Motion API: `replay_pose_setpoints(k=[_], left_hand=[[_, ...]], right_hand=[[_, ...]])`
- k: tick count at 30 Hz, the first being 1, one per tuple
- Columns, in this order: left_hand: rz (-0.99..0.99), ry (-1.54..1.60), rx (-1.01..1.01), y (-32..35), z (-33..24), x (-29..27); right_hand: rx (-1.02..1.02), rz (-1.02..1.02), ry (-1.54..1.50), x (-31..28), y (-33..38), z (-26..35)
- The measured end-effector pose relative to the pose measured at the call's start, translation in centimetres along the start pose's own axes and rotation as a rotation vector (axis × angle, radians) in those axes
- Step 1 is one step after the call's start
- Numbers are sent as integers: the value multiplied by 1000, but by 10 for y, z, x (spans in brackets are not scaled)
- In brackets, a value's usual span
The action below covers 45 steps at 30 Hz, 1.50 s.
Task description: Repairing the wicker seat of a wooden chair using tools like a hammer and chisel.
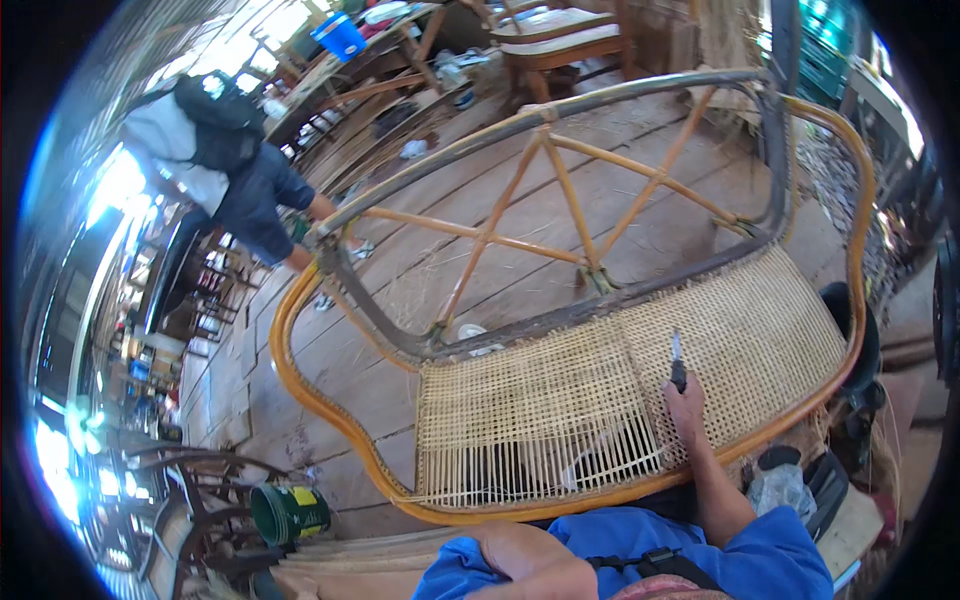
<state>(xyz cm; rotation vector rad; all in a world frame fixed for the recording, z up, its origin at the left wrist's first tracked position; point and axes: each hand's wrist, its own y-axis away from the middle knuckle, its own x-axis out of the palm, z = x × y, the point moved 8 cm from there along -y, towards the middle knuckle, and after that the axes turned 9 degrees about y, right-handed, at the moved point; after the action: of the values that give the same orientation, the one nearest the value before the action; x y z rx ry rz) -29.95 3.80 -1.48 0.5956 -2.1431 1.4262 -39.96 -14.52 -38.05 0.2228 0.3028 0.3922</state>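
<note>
Knife (677,362) on woven cane seat (600,400)

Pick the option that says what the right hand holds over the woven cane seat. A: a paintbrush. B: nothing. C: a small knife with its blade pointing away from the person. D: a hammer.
C: the right hand grips a small knife, its thin blade pointing away over the woven cane seat.

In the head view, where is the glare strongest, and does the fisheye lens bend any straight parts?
Head view: strongest glare is blown out along the left rim, by the other person; the woven cane panel is evenly lit and sharp; the chair frame and floor planks bow toward the rim; the right hand with its small tool is clear.
</note>
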Motion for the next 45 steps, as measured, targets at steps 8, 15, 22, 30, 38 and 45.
replay_pose_setpoints(k=[8,15,22,30,38,45], left_hand=[[-146,-361,206,6,-45,-2],[206,574,-219,-10,-37,9],[86,866,-434,8,-13,25],[211,913,-511,4,14,29],[4,709,-446,19,-10,-5],[255,-152,-1141,101,36,-60]], right_hand=[[-163,-2,12,-4,15,29],[-91,80,-21,11,5,5],[-83,23,53,8,-1,2],[-32,-4,-7,-1,-4,-5],[6,82,-28,0,8,19],[-227,176,-335,-13,12,149]])
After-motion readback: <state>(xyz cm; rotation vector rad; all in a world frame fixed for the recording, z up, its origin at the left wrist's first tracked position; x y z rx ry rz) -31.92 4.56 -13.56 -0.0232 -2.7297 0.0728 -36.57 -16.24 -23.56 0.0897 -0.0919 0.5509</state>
